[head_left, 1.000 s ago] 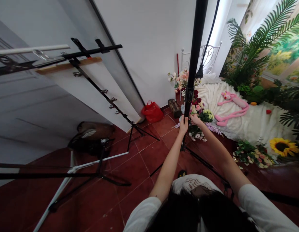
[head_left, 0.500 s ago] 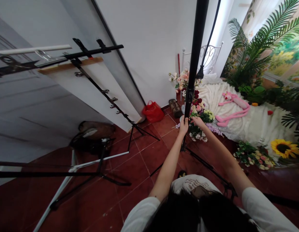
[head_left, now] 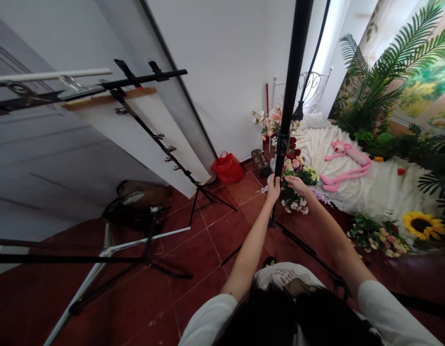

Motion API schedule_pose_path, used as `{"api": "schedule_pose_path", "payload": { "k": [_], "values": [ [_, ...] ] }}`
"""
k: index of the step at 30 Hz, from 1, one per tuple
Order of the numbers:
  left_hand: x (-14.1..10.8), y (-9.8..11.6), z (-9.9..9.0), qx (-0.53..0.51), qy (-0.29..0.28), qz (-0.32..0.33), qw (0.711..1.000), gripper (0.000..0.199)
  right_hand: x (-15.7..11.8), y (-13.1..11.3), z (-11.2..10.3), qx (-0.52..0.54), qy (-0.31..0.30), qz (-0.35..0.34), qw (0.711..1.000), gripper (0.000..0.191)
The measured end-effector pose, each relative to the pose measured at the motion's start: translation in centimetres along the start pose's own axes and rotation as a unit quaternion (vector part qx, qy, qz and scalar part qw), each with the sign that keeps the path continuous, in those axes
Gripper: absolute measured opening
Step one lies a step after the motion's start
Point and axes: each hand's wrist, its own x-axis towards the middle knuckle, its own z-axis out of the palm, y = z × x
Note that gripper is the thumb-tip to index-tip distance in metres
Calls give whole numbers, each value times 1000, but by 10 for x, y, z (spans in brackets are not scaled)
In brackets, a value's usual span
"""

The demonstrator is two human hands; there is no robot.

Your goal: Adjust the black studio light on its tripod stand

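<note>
A tall black stand pole (head_left: 288,96) rises upright in front of me, its tripod legs spread on the red tiled floor. Low on the pole, my left hand (head_left: 273,188) is wrapped round it. My right hand (head_left: 294,184) is just to the right of the pole, its fingers pinched together; whatever they hold is too small to make out. A black cable with a plug-like end (head_left: 298,110) hangs beside the upper pole. Flowers (head_left: 296,161) show behind my right hand.
At the left, a backdrop stand (head_left: 146,79) carries a white board (head_left: 179,158) with clips. A red bag (head_left: 228,168) sits by the wall. White fabric (head_left: 380,187) with a pink plush toy (head_left: 355,156), a sunflower (head_left: 422,225) and palm leaves (head_left: 388,72) are at the right.
My right hand has shifted slightly, a little farther right of the pole. My left hand keeps its place on the pole. The view has tilted a little.
</note>
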Motion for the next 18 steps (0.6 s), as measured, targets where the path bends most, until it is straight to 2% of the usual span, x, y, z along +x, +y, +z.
{"api": "schedule_pose_path", "payload": {
  "k": [6,13,18],
  "values": [
    [0,-3,-1,3,1,3,1000,54,0,2,-3,23,-6,2,1000,30],
    [-1,-7,0,-3,8,-28,1000,51,-1,17,18,25,114,-34,993,29],
    [-1,-2,0,-4,4,-17,1000,53,-3,10,16,-75,143,-44,986,30]
  ]
}}
